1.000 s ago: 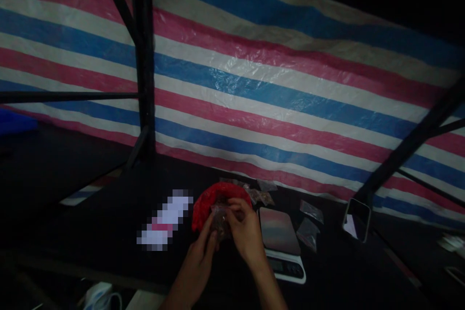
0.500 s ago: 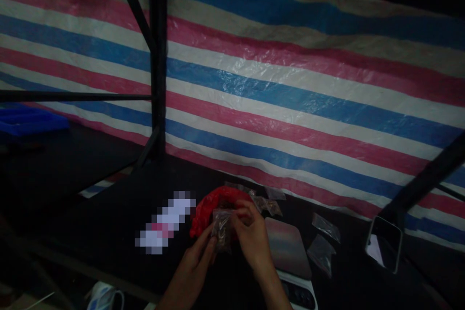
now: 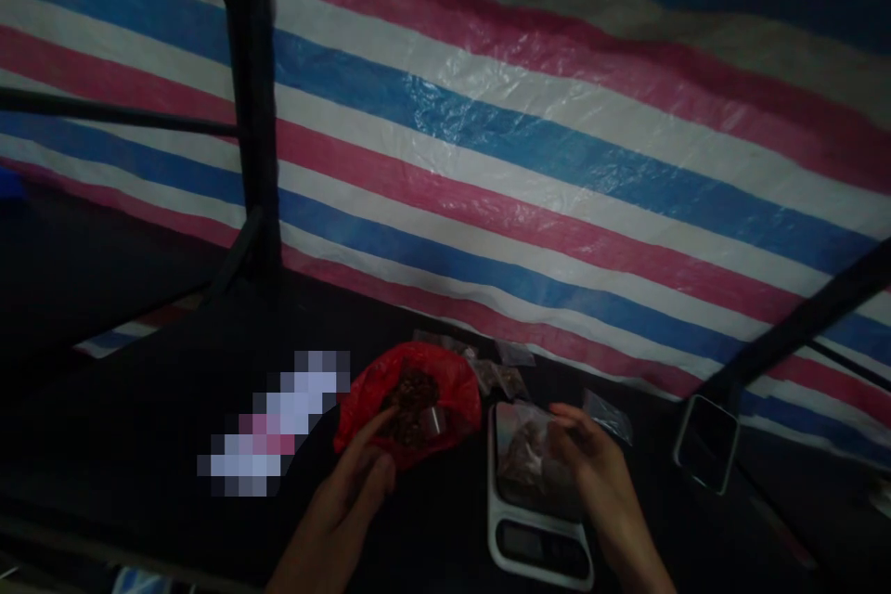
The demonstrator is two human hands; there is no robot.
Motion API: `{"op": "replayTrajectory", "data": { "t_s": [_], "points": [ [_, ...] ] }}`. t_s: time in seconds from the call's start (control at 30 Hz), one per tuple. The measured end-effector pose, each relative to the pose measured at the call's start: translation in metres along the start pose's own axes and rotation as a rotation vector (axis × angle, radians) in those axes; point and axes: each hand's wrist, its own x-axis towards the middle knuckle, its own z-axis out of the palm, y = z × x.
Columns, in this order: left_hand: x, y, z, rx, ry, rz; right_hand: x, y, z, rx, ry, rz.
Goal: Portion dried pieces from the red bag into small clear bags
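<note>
My right hand [image 3: 591,455] is over a digital kitchen scale [image 3: 502,518], its fingers closed at the right edge of a small clear plastic bag [image 3: 530,450]. That bag lies on the scale's plate with brownish contents. My left hand [image 3: 348,483] is open at the near left rim of a red plastic bag [image 3: 456,380], thumb and index finger apart. Dark brown bits [image 3: 410,399] fill the open red bag. Among them sits a small shiny, clear-looking piece [image 3: 436,422], too dim to name.
Several filled small bags [image 3: 505,379] lie behind the scale, with a flat clear bag [image 3: 608,418] to its right. A phone [image 3: 706,444] leans by the right frame bar. A blurred-out pale item [image 3: 278,427] is on the left. Striped sheeting [image 3: 522,158] hangs behind.
The small bag has gone from between both hands, in front of the red bag, to the scale in my right hand. My left hand let it go and opened. The view shifted slightly.
</note>
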Motion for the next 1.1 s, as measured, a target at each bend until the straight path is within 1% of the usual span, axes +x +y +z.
{"op": "replayTrajectory", "data": {
  "t_s": [0.03,0.1,0.23,0.4,0.5,0.57,0.7,0.77,1.0,1.07,1.1],
  "points": [
    [0.001,0.0,0.0,-0.025,0.005,-0.004,0.004,0.006,-0.008,-0.048,-0.001,-0.004],
    [0.002,-0.001,0.0,-0.059,0.019,-0.008,0.008,0.015,-0.017,-0.128,0.014,-0.021],
    [0.002,-0.002,0.0,-0.057,0.038,0.0,0.008,0.028,-0.022,-0.253,0.116,-0.107],
    [0.001,0.005,0.001,-0.079,0.088,0.006,0.006,0.035,-0.025,-0.274,0.137,-0.197],
    [0.0,0.014,0.003,-0.111,0.137,-0.012,0.004,0.032,-0.024,-0.26,0.126,-0.275],
    [0.0,0.02,0.004,-0.089,0.171,-0.001,0.001,0.027,-0.024,-0.246,0.104,-0.308],
    [-0.001,0.029,0.004,-0.023,0.222,0.086,-0.007,0.018,-0.025,-0.202,0.101,-0.333],
    [-0.001,0.029,0.002,-0.01,0.23,0.109,-0.012,0.015,-0.026,-0.177,0.1,-0.338],
    [-0.001,0.018,-0.007,-0.026,0.215,0.081,-0.017,0.016,-0.036,-0.132,0.094,-0.36],
    [-0.001,0.021,-0.005,-0.067,0.255,0.084,-0.019,0.011,-0.036,-0.11,0.1,-0.352],
    [-0.001,0.026,-0.002,-0.086,0.306,0.1,-0.022,0.005,-0.033,-0.086,0.105,-0.343]
  ]
}}
